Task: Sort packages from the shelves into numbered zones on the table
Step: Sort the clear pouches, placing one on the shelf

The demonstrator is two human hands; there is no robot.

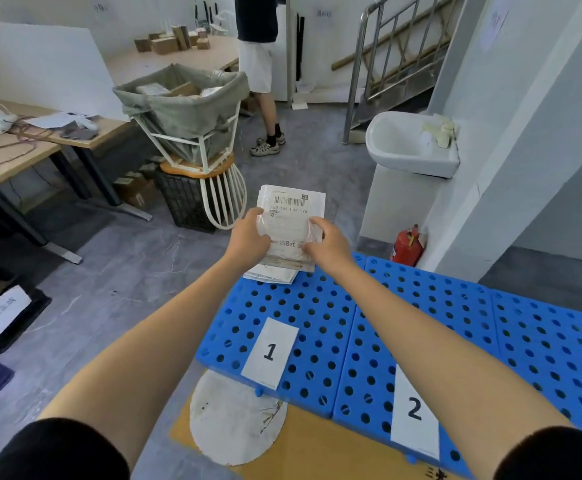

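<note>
While over 2nd pkg [271, 274], labelled pkg [291, 206] in hands [248, 237] [329, 245]; sink [410, 150], extinguisher [407, 248] nr.

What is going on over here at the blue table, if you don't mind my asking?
A person is sorting parcels. Their left hand and right hand together hold a white package with a barcode label, above the far end of the blue panel that carries the sheet marked 1. Another flat package already lies there beneath it. The sheet marked 2 sits on the next panel to the right.
</note>
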